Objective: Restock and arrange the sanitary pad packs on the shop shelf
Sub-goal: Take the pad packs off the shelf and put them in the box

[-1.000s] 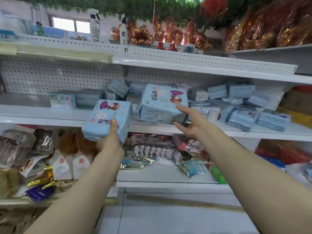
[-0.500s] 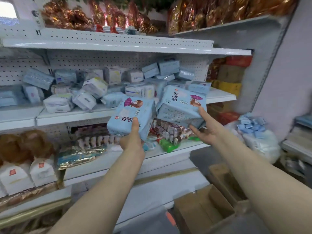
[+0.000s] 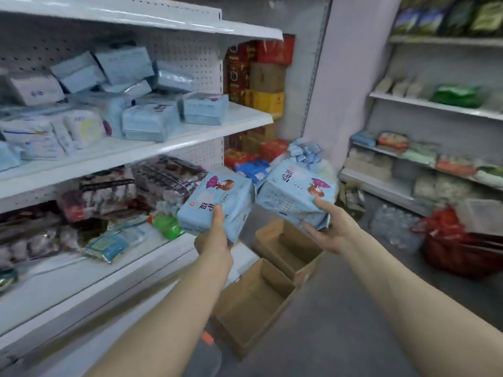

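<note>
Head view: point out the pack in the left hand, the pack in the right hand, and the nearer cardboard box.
left-hand pack (image 3: 217, 197), head view, printed front face
right-hand pack (image 3: 294, 191), head view, printed top face
nearer cardboard box (image 3: 239, 297), head view, inner left wall

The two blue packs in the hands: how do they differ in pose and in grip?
The left pack shows its picture at the top with writing below; the right pack is turned, picture at its right side. The left hand lays its thumb up the left pack's front; the right hand cups the right pack from beneath. Both are light blue with the same print.
</note>
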`<state>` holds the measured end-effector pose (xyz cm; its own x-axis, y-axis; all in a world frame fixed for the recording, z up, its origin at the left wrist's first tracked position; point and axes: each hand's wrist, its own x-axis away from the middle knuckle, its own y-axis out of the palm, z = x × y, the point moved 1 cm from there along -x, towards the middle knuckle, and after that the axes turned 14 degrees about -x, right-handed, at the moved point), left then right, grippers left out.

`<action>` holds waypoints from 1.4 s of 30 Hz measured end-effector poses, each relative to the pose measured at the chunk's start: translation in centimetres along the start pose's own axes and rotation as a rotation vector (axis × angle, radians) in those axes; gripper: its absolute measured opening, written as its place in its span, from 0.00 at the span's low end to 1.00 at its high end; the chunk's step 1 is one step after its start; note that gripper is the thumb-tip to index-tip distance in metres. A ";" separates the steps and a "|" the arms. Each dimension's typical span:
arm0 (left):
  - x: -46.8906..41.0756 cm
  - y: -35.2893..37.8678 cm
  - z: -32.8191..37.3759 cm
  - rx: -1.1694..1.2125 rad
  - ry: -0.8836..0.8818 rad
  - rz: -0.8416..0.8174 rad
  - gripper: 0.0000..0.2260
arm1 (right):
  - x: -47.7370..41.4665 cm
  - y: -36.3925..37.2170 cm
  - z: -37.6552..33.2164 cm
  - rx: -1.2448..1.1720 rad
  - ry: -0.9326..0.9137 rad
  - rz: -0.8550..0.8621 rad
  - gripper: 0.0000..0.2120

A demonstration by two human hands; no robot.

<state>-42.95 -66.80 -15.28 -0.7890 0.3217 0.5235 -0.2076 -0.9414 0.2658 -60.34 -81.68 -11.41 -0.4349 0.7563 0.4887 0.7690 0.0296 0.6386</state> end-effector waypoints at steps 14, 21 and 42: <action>-17.0 26.2 -5.5 0.018 -0.170 -0.052 0.28 | -25.5 -0.2 -12.3 -0.003 -0.014 0.222 0.26; -23.0 36.6 -5.8 -0.002 -0.234 -0.115 0.19 | -35.5 0.7 -17.1 -0.004 0.019 0.266 0.19; -42.3 55.7 -18.5 0.169 -0.326 0.385 0.23 | -71.8 -1.8 -23.4 0.416 0.514 0.201 0.09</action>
<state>-31.85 -134.76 -37.61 -0.5637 -0.0041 0.8260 0.1794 -0.9767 0.1176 -41.47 -151.32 -33.66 -0.3529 0.3706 0.8592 0.9291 0.2475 0.2749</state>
